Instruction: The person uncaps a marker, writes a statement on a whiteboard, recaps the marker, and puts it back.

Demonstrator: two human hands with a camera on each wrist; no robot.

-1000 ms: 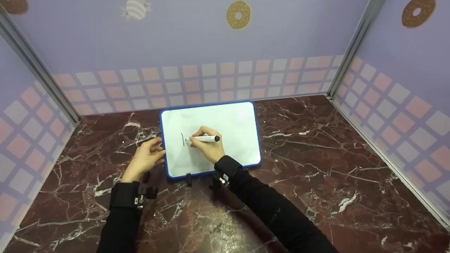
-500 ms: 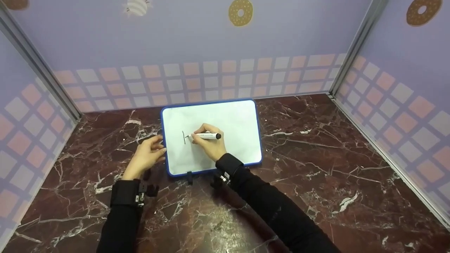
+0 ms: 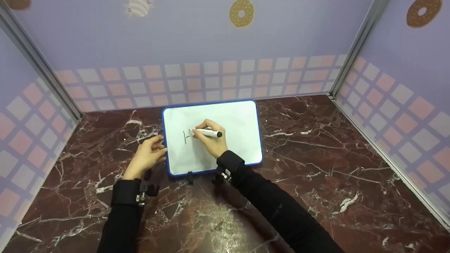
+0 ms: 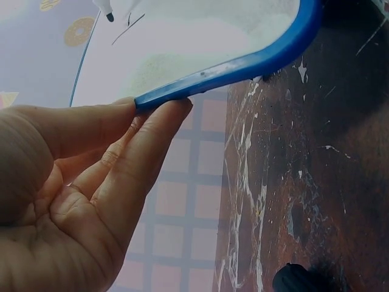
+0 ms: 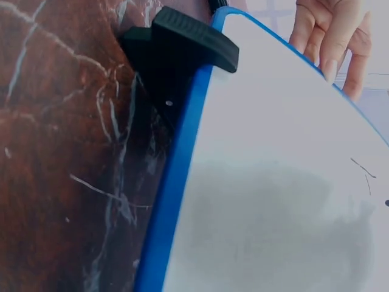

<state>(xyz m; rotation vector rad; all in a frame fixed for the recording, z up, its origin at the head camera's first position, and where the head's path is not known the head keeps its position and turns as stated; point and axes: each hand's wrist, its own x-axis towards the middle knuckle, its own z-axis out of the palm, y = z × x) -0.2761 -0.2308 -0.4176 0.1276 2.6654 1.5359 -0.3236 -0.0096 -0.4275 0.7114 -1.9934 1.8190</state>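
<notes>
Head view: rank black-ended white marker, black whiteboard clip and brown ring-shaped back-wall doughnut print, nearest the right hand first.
1. Black-ended white marker: in the right hand.
2. Black clip: lower left.
3. Brown doughnut print: above, on back wall.

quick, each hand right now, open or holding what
Left hand: closed, pinching the whiteboard by its blue frame.
Right hand: closed, holding the marker.

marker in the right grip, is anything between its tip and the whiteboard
Nothing visible stands between them: the marker, held in the right grip, points at the whiteboard beside the black strokes. The left grip pinches the whiteboard's left side, away from the tip. Whether the tip touches, I cannot tell.
</notes>
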